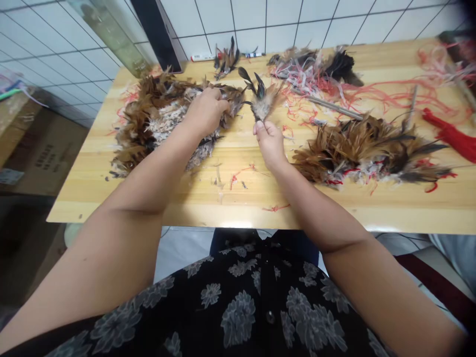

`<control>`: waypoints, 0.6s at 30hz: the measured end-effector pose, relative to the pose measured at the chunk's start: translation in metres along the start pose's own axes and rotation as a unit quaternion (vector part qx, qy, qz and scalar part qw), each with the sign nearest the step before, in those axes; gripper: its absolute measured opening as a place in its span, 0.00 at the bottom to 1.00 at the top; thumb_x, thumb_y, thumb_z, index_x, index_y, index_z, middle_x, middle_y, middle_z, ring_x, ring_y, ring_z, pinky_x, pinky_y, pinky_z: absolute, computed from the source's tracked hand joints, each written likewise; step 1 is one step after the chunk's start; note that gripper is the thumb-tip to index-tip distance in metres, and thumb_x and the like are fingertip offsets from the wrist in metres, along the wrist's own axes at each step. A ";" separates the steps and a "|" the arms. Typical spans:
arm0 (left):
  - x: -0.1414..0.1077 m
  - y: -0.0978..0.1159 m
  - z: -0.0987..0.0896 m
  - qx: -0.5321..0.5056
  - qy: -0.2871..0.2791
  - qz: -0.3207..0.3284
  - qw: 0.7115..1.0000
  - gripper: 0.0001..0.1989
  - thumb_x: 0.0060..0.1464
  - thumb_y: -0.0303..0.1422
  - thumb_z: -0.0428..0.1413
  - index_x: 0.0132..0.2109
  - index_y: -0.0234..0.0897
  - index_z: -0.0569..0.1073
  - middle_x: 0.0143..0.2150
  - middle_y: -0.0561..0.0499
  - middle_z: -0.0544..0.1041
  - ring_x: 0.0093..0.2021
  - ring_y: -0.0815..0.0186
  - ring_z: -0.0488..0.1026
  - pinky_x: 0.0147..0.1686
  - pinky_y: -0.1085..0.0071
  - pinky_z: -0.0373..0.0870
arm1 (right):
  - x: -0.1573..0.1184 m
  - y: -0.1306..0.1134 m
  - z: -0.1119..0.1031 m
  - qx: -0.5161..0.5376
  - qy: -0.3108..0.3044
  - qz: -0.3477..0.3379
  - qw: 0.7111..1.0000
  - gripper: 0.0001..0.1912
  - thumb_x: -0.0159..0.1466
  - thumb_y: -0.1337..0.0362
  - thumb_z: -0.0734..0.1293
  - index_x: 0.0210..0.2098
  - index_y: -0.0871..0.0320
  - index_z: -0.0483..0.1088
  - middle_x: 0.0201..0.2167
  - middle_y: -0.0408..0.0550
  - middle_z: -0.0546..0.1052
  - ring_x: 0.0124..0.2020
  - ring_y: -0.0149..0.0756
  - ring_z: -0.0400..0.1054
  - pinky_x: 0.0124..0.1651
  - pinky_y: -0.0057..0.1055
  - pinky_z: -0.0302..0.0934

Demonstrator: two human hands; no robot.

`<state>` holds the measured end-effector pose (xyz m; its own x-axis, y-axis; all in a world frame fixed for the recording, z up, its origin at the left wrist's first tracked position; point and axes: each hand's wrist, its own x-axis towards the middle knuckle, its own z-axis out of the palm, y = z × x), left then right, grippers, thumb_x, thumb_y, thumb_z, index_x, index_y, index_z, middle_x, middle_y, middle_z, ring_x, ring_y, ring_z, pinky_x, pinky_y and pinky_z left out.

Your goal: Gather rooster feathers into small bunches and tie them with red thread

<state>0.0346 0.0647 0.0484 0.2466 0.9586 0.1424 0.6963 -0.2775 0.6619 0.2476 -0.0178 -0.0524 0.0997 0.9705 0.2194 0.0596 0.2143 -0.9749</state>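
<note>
My left hand (pixel 210 110) reaches over the right part of a large pile of brown and grey feathers (pixel 136 124) on the left of the wooden table. Its fingers are bent down among the feathers, and what they pinch is too small to make out. Near the middle, my right hand (pixel 270 141) pinches the base of a small feather bunch (pixel 263 103) between thumb and fingers. The bunch stands upright, fluffy and pale below with dark tips above. Right of that hand lies a second heap of brown feathers (pixel 349 146) with red and white strings at its lower edge.
A small feather bunch (pixel 226 58) and markers (pixel 204 58) lie by the tiled wall. Pink and white strings (pixel 308 74), grey sticks (pixel 334 107) and a red bundle (pixel 453 136) are at the right. A clear container (pixel 115 37) and black panel (pixel 158 34) stand back left.
</note>
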 end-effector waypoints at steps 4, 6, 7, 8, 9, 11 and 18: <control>0.003 -0.003 -0.006 -0.012 0.009 0.004 1.000 0.21 0.55 0.15 0.72 0.31 0.49 0.77 0.40 0.52 0.73 0.64 0.51 0.72 0.84 0.58 0.59 | -0.003 -0.013 0.003 0.009 0.009 0.021 1.000 0.32 0.88 0.37 0.70 0.34 0.50 0.66 0.32 0.39 0.69 0.41 0.35 0.70 0.55 0.35 0.66; 0.003 -0.012 -0.011 -0.036 0.023 0.016 0.999 0.20 0.54 0.17 0.76 0.34 0.49 0.80 0.39 0.53 0.73 0.60 0.51 0.72 0.83 0.58 0.61 | -0.004 -0.018 0.004 0.011 0.010 0.030 0.999 0.30 0.89 0.42 0.70 0.34 0.51 0.67 0.32 0.39 0.68 0.41 0.35 0.70 0.54 0.35 0.65; 0.001 -0.016 -0.012 -0.051 0.035 0.017 0.998 0.20 0.54 0.18 0.78 0.35 0.48 0.80 0.38 0.53 0.72 0.58 0.52 0.72 0.82 0.58 0.63 | -0.005 -0.020 0.004 0.012 0.011 0.033 0.999 0.29 0.89 0.45 0.70 0.34 0.51 0.67 0.32 0.39 0.68 0.41 0.34 0.69 0.54 0.35 0.64; -0.002 -0.018 -0.013 -0.071 0.047 0.013 0.996 0.20 0.56 0.19 0.79 0.35 0.48 0.80 0.36 0.54 0.72 0.56 0.53 0.71 0.79 0.59 0.66 | -0.006 -0.022 0.004 0.014 0.011 0.035 0.999 0.27 0.89 0.49 0.70 0.34 0.51 0.67 0.32 0.38 0.67 0.41 0.34 0.69 0.53 0.34 0.63; -0.006 -0.019 -0.012 -0.098 0.060 0.005 0.993 0.20 0.58 0.21 0.80 0.36 0.47 0.80 0.35 0.55 0.73 0.53 0.54 0.71 0.75 0.60 0.69 | -0.007 -0.023 0.003 0.017 0.011 0.037 0.999 0.26 0.89 0.52 0.70 0.34 0.51 0.68 0.32 0.38 0.67 0.40 0.34 0.68 0.53 0.34 0.62; -0.016 -0.015 -0.008 -0.172 0.077 -0.029 0.982 0.18 0.63 0.23 0.79 0.37 0.46 0.79 0.31 0.57 0.74 0.45 0.57 0.70 0.60 0.63 0.74 | -0.008 -0.025 0.003 0.024 0.012 0.045 0.999 0.24 0.89 0.56 0.71 0.34 0.52 0.68 0.31 0.37 0.65 0.39 0.33 0.66 0.52 0.34 0.61; -0.052 0.025 0.017 -0.414 -0.009 -0.110 0.904 0.19 0.65 0.22 0.78 0.34 0.41 0.78 0.30 0.54 0.78 0.34 0.63 0.81 0.36 0.69 0.73 | -0.013 -0.031 0.002 0.026 0.004 0.057 0.998 0.23 0.88 0.56 0.73 0.35 0.52 0.73 0.28 0.36 0.60 0.35 0.33 0.61 0.47 0.34 0.58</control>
<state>0.0509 0.0069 0.0447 0.1808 0.9813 -0.0666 -0.0112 0.0697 0.9975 0.2427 -0.0372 -0.0247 0.1104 0.9881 0.1073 -0.0036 0.1084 -0.9941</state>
